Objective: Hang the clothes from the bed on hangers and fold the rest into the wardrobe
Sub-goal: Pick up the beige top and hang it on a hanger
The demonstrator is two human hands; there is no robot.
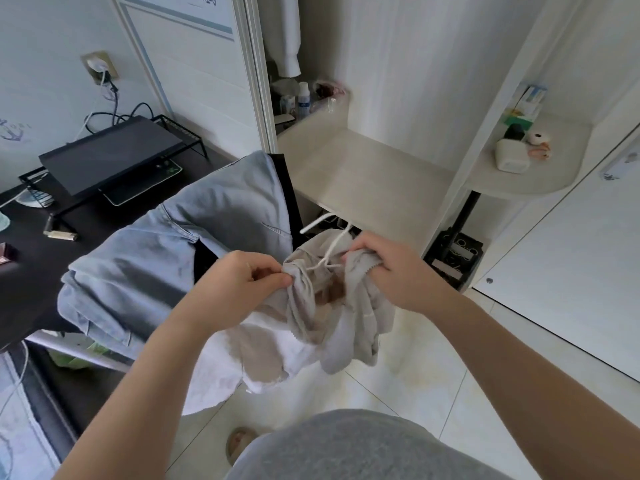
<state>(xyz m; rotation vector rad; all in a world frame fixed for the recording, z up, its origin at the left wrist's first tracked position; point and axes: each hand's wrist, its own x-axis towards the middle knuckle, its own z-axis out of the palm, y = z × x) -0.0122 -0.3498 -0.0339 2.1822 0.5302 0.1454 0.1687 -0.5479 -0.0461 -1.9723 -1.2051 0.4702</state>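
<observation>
A beige garment with a white drawstring (346,327) hangs bunched between my hands in front of the open wardrobe. My left hand (239,282) pinches its waistband on the left side. My right hand (388,268) grips the bunched fabric on the right. The white cord (329,247) loops up between the two hands. A light blue denim garment (166,251) lies draped over a chair back to the left, with dark cloth under it. The wardrobe shelf (367,174) is straight ahead, just beyond the hands.
A black desk (31,265) with a monitor stand and cables stands on the left. Small bottles sit at the back of the wardrobe shelf. A corner shelf (519,178) on the right holds small items. A dark crate (453,258) sits on the tiled floor below.
</observation>
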